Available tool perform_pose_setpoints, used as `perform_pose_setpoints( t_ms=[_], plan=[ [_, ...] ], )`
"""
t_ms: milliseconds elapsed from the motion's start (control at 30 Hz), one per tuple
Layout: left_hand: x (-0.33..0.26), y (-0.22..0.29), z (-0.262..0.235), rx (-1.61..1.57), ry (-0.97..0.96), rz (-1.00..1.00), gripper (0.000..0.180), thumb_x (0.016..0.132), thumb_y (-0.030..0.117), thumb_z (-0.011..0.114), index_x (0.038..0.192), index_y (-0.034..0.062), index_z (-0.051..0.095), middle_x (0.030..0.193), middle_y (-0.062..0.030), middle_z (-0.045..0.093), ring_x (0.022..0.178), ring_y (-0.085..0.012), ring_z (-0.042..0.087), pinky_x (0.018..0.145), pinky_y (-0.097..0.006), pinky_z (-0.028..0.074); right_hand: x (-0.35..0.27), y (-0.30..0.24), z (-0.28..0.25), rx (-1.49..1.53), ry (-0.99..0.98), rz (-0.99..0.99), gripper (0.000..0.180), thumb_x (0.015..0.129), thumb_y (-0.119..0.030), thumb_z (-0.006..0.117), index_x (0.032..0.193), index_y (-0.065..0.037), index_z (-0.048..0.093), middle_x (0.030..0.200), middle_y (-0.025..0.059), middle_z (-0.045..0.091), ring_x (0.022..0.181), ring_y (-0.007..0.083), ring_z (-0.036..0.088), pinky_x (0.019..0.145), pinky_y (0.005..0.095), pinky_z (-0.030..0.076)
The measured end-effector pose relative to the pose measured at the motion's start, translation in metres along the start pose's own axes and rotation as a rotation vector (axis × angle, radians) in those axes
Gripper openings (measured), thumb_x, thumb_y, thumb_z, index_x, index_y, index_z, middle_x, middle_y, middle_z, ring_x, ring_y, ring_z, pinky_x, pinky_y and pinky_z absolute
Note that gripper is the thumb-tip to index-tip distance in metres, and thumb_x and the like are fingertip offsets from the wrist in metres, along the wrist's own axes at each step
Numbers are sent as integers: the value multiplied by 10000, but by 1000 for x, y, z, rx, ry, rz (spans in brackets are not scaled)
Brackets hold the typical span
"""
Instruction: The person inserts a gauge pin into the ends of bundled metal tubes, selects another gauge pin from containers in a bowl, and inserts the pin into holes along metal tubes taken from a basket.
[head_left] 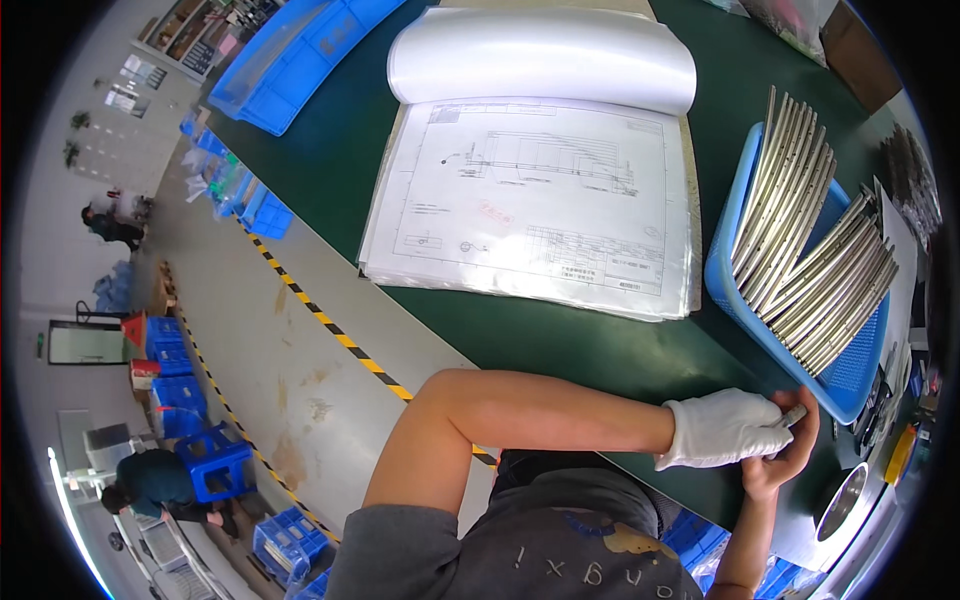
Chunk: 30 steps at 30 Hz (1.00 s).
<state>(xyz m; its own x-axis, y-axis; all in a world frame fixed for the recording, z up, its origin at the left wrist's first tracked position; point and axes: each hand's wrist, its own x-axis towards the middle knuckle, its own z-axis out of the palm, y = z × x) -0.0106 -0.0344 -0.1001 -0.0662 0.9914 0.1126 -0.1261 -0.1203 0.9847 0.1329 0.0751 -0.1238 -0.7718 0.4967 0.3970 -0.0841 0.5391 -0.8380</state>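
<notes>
My left hand [727,428], in a white glove, reaches across to the right, its fingers closed around a slim greyish metal rod [792,416]. Only a short end of that rod shows between my hands. My bare right hand [792,450] curls its fingers and thumb about the same piece, touching the glove. Just beyond both hands stands a blue perforated plastic basket [858,362]. Two slanting bundles of thin silver metal rods [785,195] with small holes lie in it, their far ends rising above the rim.
An open stack of technical drawings [520,215] with a rolled-back sheet lies on the green tabletop [560,345]. A blue bin [290,70] stands far left, a round metal bowl [842,502] near right. Yellow-handled and black tools lie right. Two people are farther off left.
</notes>
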Motion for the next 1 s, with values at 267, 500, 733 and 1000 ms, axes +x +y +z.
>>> perform_pose_setpoints(
  t_ms=[267,500,733,1000],
  plan=[
    [9,-11,-5,-902,-5,-151,329,934,343,450,1005,40,555,904,3,577,844,-61,545,753,-241,457,9,-4,2,-247,-103,-121,854,672,-407,770,1246,93,382,1142,218,524,1014,288,543,876,374,433],
    [15,-12,-6,-904,-22,-177,301,942,358,419,951,82,538,841,18,557,749,-69,537,681,-223,446,10,3,5,-214,-97,-49,863,694,-385,759,1281,87,338,1175,210,521,1041,282,532,901,369,412],
    [5,-2,-11,-883,69,-233,281,931,372,429,862,115,520,733,44,504,609,-43,469,492,-189,378,23,-13,18,-383,-194,-232,757,568,-233,809,1167,25,426,1083,202,516,927,320,531,821,385,422],
    [9,14,-27,-721,245,-397,339,907,362,468,669,124,506,527,43,377,404,-45,293,384,-207,222,29,-8,15,-334,-248,-291,783,581,-254,779,1219,37,430,1094,195,535,971,366,539,853,421,421]
  ],
)
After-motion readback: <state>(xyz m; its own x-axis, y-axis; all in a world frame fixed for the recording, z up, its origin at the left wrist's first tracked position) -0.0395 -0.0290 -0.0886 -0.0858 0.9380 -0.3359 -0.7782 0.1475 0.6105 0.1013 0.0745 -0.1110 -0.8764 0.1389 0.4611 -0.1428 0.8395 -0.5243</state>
